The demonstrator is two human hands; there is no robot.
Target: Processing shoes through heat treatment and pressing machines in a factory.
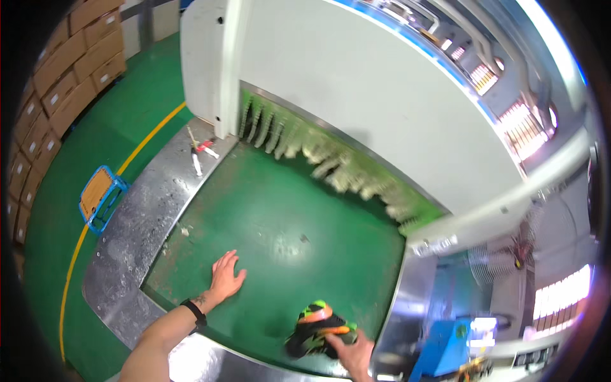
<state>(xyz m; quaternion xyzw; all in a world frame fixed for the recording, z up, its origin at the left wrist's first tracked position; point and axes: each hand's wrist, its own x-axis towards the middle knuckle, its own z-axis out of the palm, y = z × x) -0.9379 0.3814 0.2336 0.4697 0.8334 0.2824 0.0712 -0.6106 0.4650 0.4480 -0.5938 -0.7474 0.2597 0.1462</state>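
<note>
My right hand point(355, 354) is closed on a black shoe point(312, 332) with orange and bright green patches, near the front right of a green work surface point(286, 216). The thumb lies along the shoe's near side; the rest of the fingers are partly hidden. It is unclear whether this is one shoe or a pair. My left hand point(226, 276) hovers over or rests on the green surface, fingers apart and holding nothing. A dark band point(194, 313) circles my left wrist.
A metal frame point(137, 210) borders the surface, with red and white hand tools point(201, 153) at its far left corner. Ragged strips point(331, 162) hang under a white machine housing point(356, 83). A blue-framed stool point(102, 197) and stacked cartons point(67, 76) stand left; a fan point(496, 261) is right.
</note>
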